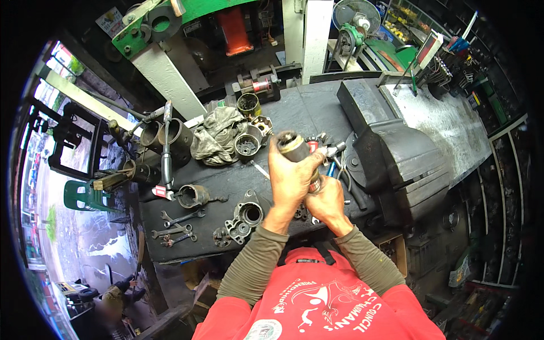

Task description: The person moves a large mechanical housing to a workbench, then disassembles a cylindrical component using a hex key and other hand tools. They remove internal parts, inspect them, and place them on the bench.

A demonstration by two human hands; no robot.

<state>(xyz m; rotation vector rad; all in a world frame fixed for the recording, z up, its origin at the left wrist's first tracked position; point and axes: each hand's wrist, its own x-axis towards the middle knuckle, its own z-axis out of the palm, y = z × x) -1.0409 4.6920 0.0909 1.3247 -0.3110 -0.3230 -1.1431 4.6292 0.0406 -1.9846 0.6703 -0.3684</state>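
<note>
A dark cylinder [296, 151] is tilting in both hands above the table [297, 105], its open-looking upper end leaning away from the person. The left hand's [288, 182] grip is clamping around its middle, thumb lying across; the right hand's [327, 200] grip is clasping the lower end, though its fingers are partly hidden and that end is seemingly blurred. Just beyond the right hand, pliers [345, 173] are lying beside the vise [396, 161], which is filling the table's right side. Near the left forearm, a casting [245, 220] is resting with its round bore facing up, and wrenches [177, 231] are lying left of it. Farther back, a rag [214, 139] is bunching up beside a housing [247, 144]. At the far left, a long-handled tool [166, 152] is leaning against a sleeve [177, 140]. Beyond the table, a fan [357, 16] is standing.
</note>
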